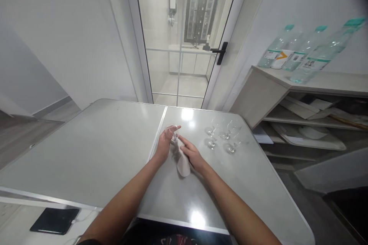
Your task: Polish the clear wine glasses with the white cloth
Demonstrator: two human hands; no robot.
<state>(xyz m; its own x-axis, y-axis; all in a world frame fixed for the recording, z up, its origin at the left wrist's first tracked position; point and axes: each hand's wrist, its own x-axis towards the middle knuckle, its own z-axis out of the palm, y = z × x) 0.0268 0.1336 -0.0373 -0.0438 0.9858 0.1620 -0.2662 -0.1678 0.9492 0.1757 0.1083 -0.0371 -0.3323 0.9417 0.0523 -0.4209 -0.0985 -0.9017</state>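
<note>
In the head view my left hand [165,144] is wrapped round a small clear stemmed glass [171,128], held just above the table. My right hand [193,154] grips a white cloth [183,164], its upper end pressed near the base of the glass and its loose end hanging down toward the tabletop. Fingers of both hands meet close together, so the exact contact between cloth and glass is partly hidden. To the right, several more clear stemmed glasses [212,144] stand upright in a group on the table.
The grey table [115,149] has a seam down its middle. Beyond it is a glazed door [161,69] with a black handle [220,53]. At right, a shelf unit [267,80] bears several plastic bottles [312,61]. A black tablet-like object [54,221] lies at lower left.
</note>
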